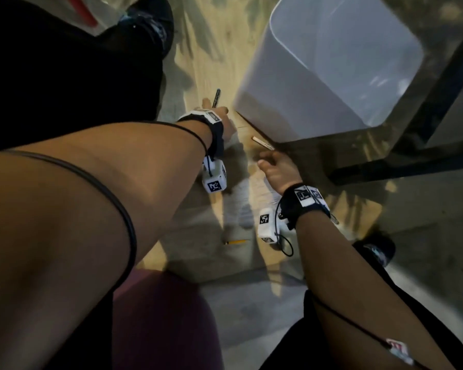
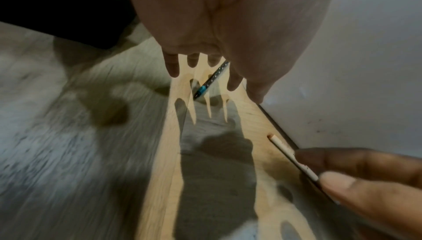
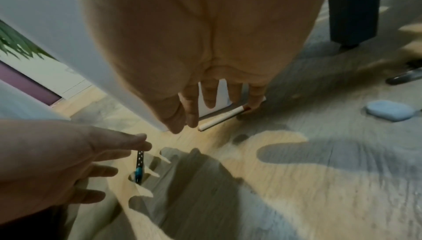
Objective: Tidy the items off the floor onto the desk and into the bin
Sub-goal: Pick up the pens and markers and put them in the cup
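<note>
A black dotted pencil (image 1: 216, 98) with a blue band lies on the wooden floor left of the white bin (image 1: 292, 102). My left hand (image 1: 214, 108) hovers over it with fingers spread (image 2: 173, 67), holding nothing; the pencil (image 2: 211, 79) shows between them. A white pencil (image 1: 262, 142) lies along the bin's base. My right hand (image 1: 270, 161) reaches over it with straight fingers (image 3: 210, 97), thumb and forefinger on either side of the pencil (image 3: 226, 116). A yellow pencil (image 1: 235, 242) lies on the floor between my wrists.
The desk's black frame (image 1: 412, 156) runs right of the bin. A pale blue pad-like item (image 3: 390, 110) lies on the floor to the right. A maroon seat (image 1: 166, 316) sits below me; my shoes (image 1: 150, 25) (image 1: 377, 249) flank the spot.
</note>
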Demonstrator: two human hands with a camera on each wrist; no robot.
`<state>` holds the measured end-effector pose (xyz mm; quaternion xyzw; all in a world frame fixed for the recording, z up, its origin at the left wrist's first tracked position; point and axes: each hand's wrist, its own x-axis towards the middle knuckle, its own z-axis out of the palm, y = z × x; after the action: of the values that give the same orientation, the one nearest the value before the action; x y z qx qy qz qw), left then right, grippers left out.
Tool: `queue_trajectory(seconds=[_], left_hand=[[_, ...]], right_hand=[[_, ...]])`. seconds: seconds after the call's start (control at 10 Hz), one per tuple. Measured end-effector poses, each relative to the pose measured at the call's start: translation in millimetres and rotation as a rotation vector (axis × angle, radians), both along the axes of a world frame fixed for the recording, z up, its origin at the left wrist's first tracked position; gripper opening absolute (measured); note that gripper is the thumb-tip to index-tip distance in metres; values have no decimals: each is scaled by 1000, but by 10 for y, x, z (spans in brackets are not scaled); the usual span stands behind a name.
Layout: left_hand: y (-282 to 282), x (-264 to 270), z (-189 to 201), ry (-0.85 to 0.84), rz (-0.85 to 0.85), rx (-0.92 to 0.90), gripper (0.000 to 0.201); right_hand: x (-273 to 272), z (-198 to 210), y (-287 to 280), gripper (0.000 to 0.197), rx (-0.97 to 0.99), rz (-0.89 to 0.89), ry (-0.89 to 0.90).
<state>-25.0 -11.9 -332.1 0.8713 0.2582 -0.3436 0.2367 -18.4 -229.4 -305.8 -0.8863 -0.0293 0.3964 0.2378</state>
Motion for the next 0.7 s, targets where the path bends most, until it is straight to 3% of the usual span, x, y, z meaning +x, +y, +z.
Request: queue_trajectory(seconds=[0.2, 0.4, 0.5, 0.6, 0.7], left_hand=[[-112, -171, -36, 77, -85, 40, 58], [-85, -449, -114, 74, -208, 144, 38], [-149, -583, -65, 98, -333, 245, 27], [-166, -670, -96, 135, -335, 274, 25], [-175, -691, -109, 149, -333, 269, 23]], right_hand=[[34, -304, 138, 58, -50, 148, 70], [4, -379, 27, 48, -324, 410, 61], [-166, -425, -64, 53, -336, 371, -28], [-293, -433, -184, 39, -294, 244, -180], [-318, -431, -183, 46, -321, 285, -126]])
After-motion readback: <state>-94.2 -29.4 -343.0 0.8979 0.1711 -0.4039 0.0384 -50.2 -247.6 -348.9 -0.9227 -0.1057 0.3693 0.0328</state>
